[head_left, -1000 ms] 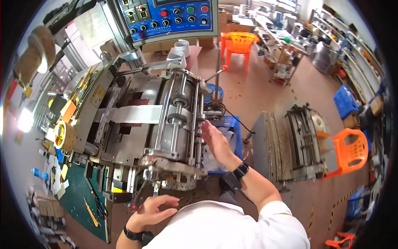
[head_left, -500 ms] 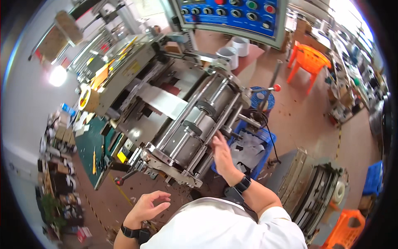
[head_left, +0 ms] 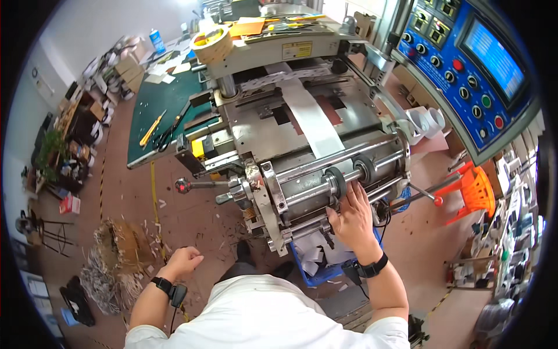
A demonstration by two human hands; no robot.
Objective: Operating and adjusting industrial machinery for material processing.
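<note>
My right hand lies over the front rollers of a metal machine, its fingers stretched out and pointing away from me. Its fingertips are close to two dark rubber wheels on a steel shaft; whether they touch the roller behind cannot be made out. A white paper strip runs down the machine bed and passes under the far bar. My left hand hangs apart from the machine, low on the left, with fingers loosely curled and nothing seen in them.
A blue crate with paper scraps stands under the rollers. Levers with red knobs stick out on both sides. A blue control panel overhangs the right. Scissors and a yellow cutter lie on a green table.
The view has swung right, so the machine now sits squarer before me. My right hand has moved onto the rollers near the rubber wheels. My left hand's fingers have curled in.
</note>
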